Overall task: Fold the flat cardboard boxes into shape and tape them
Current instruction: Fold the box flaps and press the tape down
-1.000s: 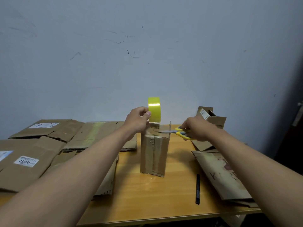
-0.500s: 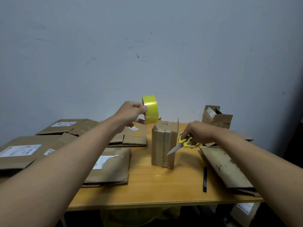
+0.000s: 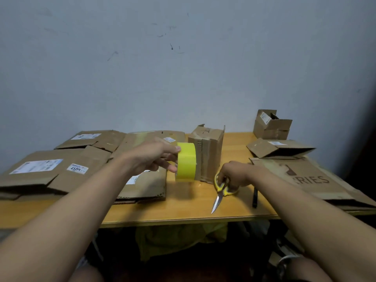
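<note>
Your left hand (image 3: 151, 157) has its grip closed round the yellow tape roll (image 3: 186, 161), thumb on the near rim and fingers over the top, holding the roll on edge at the centre of the frame with its lower rim at or just above the wooden surface (image 3: 183, 206). Your right hand (image 3: 237, 176), just right of centre, grips the yellow handles of the scissors (image 3: 220, 190); the blades look closed and point toward the near edge of the surface, resting low on it.

Between your two hands and a little farther back stands the folded cardboard box (image 3: 207, 153), upright, with the tape roll just beside its left face and one flap sticking up at its right rear corner. A black marker (image 3: 254, 197) lies on the surface just right of your right wrist.

Flat cardboard boxes (image 3: 61, 165) with white labels cover the left half of the surface, overlapping one another. On the right lies a large flat sheet with printed letters (image 3: 305, 178); behind it sits a half-collapsed box (image 3: 278, 149), and at the back right a small open box (image 3: 271, 125) stands by the grey wall (image 3: 183, 68).
</note>
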